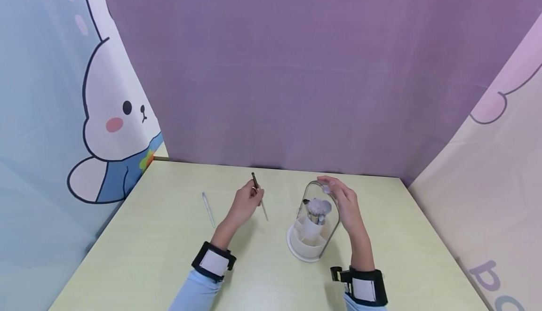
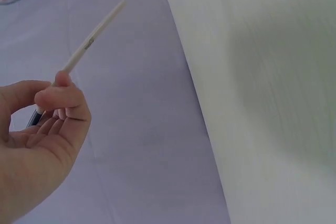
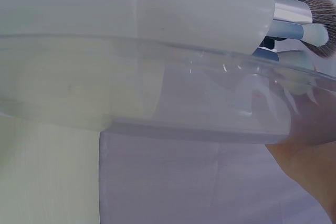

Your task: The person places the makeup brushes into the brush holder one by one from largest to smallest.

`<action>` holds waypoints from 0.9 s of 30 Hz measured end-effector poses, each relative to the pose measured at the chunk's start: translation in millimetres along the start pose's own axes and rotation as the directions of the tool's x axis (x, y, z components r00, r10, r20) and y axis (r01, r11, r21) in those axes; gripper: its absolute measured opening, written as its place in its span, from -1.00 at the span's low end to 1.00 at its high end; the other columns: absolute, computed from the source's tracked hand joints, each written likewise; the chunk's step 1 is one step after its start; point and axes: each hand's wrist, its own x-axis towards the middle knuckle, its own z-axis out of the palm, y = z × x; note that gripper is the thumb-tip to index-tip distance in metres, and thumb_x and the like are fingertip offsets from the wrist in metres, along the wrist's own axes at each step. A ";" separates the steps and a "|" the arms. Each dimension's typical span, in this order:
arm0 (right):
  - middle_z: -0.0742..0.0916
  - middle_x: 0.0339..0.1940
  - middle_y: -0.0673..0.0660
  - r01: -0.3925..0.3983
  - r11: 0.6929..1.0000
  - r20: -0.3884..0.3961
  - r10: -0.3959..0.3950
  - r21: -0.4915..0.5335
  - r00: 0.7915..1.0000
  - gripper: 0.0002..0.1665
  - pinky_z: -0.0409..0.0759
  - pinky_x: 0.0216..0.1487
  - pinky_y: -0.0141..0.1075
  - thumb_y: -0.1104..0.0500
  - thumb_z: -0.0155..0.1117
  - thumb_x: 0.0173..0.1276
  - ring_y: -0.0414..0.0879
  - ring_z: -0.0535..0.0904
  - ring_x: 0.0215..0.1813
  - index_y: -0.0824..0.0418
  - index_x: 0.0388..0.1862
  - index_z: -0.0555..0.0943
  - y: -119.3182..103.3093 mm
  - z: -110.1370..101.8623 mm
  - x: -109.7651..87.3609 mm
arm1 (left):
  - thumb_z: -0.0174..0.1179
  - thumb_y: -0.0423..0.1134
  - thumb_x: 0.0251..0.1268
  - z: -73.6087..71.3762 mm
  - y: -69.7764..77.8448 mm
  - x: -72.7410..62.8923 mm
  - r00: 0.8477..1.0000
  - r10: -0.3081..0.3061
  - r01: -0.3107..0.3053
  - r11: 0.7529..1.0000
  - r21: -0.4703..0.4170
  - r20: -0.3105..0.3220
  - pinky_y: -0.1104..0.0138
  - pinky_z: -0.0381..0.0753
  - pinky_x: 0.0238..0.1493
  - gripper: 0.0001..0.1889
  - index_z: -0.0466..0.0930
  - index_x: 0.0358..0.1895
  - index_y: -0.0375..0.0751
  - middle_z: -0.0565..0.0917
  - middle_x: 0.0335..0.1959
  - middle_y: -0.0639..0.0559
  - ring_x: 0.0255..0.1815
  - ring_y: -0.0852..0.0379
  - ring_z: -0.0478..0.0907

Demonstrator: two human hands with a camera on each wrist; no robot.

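Observation:
My left hand (image 1: 247, 203) pinches a slim makeup brush (image 2: 97, 32) between thumb and fingers, its pale handle slanting down in the head view and its dark end up. My right hand (image 1: 345, 203) holds the upper edge of a clear arched cover (image 3: 210, 93) on a white round brush organizer (image 1: 302, 247). Several makeup brushes (image 1: 317, 207) with fluffy heads stand in the organizer's central cup (image 3: 210, 11). Through the clear plastic in the right wrist view, part of the right hand shows blurred.
A thin pale stick (image 1: 208, 210), perhaps another brush, lies on the light wooden table (image 1: 148, 264) left of my left hand. Behind the table hangs a purple cloth (image 1: 275, 75); printed curtains (image 1: 38, 113) flank both sides.

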 end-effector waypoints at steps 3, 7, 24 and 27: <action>0.58 0.15 0.14 0.007 1.000 0.001 -0.007 -0.009 1.000 -0.51 0.24 0.30 -0.03 -0.06 -0.22 0.49 -0.14 0.42 0.24 0.18 0.11 0.51 1.1 0.0 -0.2 | 0.01 -0.26 0.32 6.0 5.4 -4.2 1.000 0.024 -0.024 1.000 -0.016 -0.001 0.41 0.32 -0.61 -0.91 0.41 -0.27 -0.21 0.53 -0.59 -0.04 -0.57 0.07 0.49; 0.58 0.15 0.15 0.011 1.000 -0.002 -0.011 -0.013 1.000 -0.51 0.23 0.30 0.00 -0.05 -0.22 0.49 -0.13 0.42 0.24 0.19 0.11 0.51 3.0 -0.1 0.1 | -0.01 -0.21 0.35 13.2 14.5 -10.4 0.998 0.064 -0.063 0.997 -0.052 0.016 0.40 0.39 -0.54 -0.89 0.42 -0.25 -0.17 0.57 -0.51 -0.15 -0.52 0.09 0.50; 0.56 0.15 0.23 -0.023 0.999 0.001 0.023 -0.024 1.000 -0.55 0.22 0.31 0.00 0.11 -0.25 0.51 -0.26 0.44 0.19 0.34 0.12 0.47 -23.4 1.9 -3.8 | 0.06 -0.17 0.32 30.4 68.0 -34.2 0.976 0.217 -0.204 0.950 -0.238 0.030 0.46 0.36 -0.52 -0.82 0.49 -0.18 -0.21 0.62 -0.44 -0.17 -0.52 0.25 0.44; 0.56 0.15 0.23 -0.024 0.999 -0.001 0.024 -0.020 1.000 -0.55 0.22 0.31 0.01 0.11 -0.25 0.51 -0.18 0.44 0.20 0.34 0.11 0.48 -23.8 1.7 -3.8 | 0.08 -0.13 0.30 39.3 61.7 -31.4 0.972 0.235 -0.226 0.948 -0.224 0.015 0.46 0.35 -0.54 -0.82 0.51 -0.20 -0.16 0.62 -0.45 -0.10 -0.52 0.15 0.45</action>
